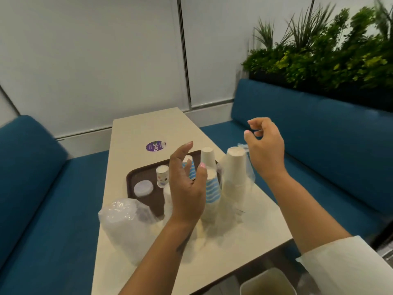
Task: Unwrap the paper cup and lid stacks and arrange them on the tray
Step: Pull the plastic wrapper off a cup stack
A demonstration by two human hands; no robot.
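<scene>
A brown tray (pixel 136 174) lies on the cream table. On it stand a small stack of lids (pixel 143 188), a short patterned cup stack (pixel 162 175) and a blue-striped cup (pixel 190 167). Nearer me stand a blue-and-white striped cup stack (pixel 212 191), a plain white stack (pixel 207 156) behind it, and a tall white cup stack (pixel 235 173) in clear wrap. A wrapped bundle of clear lids (pixel 125 222) lies at the near left. My left hand (pixel 187 184) hovers open over the tray's near edge. My right hand (pixel 264 145) is raised above the tall stack, fingers loosely curled, holding nothing.
The table (pixel 148 128) has a purple sticker (pixel 155 146) past the tray. Blue benches (pixel 319 128) flank both sides, with plants (pixel 319 50) behind the right one. A white bin (pixel 268 283) sits at the bottom edge. A scrap of clear wrap (pixel 241 145) lies on the right bench.
</scene>
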